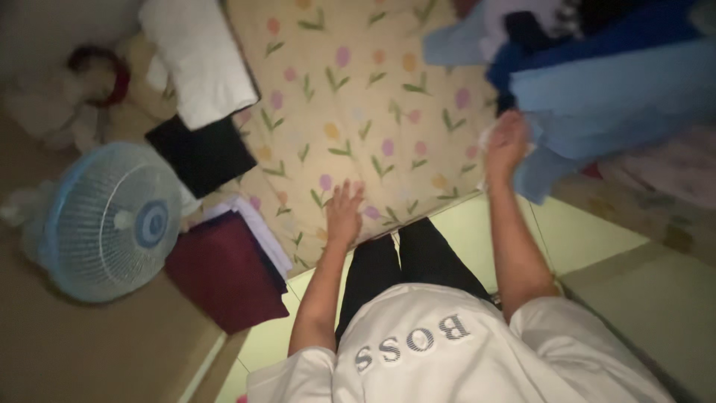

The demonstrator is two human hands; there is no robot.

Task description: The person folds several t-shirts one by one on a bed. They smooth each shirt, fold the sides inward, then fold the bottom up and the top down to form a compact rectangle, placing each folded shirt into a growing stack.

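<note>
Fingers of the left hand (344, 213) are spread flat on the floral bedsheet (358, 97), near its front edge, with nothing gripped. Light blue cloth (589, 112) on the pile at the far right is touched by the right hand (507, 143); whether it is pinched cannot be told. Folded clothes (224, 269) and a blue fan (112, 220) are seen at left.

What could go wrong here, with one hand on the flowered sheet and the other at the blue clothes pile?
The right hand is at the edge of the loose blue clothes pile; pulling one piece could drag others down with it. The left hand lies flat on the flowered sheet, which could wrinkle or slide under weight. The picture is dim and blurred, so its grip is unclear.
</note>
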